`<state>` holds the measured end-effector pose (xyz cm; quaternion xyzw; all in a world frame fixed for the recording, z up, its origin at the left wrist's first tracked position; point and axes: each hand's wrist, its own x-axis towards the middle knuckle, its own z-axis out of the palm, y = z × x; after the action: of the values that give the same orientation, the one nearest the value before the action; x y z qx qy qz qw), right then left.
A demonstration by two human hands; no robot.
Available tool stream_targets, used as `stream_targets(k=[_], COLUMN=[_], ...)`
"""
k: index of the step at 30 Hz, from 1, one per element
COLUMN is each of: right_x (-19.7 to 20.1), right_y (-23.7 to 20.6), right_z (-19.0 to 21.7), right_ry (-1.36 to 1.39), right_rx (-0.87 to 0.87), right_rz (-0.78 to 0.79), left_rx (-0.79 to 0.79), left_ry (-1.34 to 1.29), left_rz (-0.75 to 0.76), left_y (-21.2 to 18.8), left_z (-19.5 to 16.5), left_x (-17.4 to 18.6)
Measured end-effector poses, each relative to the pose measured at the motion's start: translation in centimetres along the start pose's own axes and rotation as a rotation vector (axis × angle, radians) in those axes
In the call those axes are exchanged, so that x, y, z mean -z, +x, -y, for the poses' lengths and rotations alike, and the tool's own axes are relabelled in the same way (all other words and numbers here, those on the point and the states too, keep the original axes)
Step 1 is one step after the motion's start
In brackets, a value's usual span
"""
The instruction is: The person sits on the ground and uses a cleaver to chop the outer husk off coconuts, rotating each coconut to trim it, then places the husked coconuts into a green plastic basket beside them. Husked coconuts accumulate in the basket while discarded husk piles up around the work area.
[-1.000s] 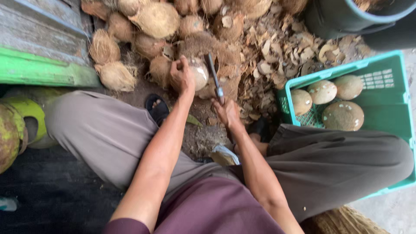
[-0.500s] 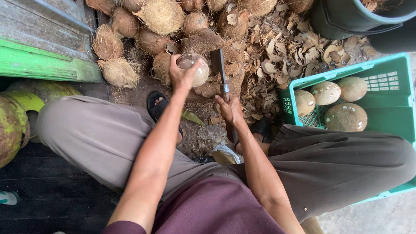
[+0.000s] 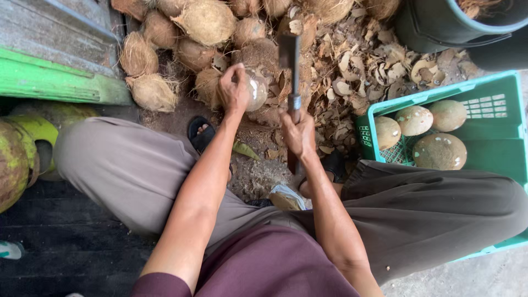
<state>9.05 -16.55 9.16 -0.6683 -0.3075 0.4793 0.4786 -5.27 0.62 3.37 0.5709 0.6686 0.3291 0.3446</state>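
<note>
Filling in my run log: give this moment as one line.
left hand: holds peeled coconut | right hand: grips cleaver, raised | green crate: four peeled coconuts

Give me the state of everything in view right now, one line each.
Left hand: gripping the coconut, which is peeled.
Right hand: gripping the cleaver, blade raised.
Crate: holds four peeled coconuts.
Husked pile: unpeeled.
Bucket: upright.

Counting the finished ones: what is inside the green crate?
The green crate holds four peeled coconuts lying on its mesh floor. Its near part is covered by the person's trouser leg, so anything there cannot be seen.
</note>
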Motion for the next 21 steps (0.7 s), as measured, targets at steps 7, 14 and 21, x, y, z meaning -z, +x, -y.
stream_targets(k=[7, 14, 21], right_x=[-2.3, -1.7, -3.0], right_y=[-0.1, -0.4, -0.4], right_z=[0.1, 1.1, 1.3], right_ry=[-0.020, 0.224, -0.170], right_rx=[0.034, 0.292, -0.018], right_rz=[0.058, -0.076, 0.041], left_rx=[-0.102, -0.145, -0.073], left_ry=[-0.049, -0.047, -0.090], left_rz=[-0.034, -0.028, -0.037], left_y=[-0.1, -0.8, -0.7], left_z=[0.2, 0.0, -0.2], left_x=[-0.1, 0.8, 0.2])
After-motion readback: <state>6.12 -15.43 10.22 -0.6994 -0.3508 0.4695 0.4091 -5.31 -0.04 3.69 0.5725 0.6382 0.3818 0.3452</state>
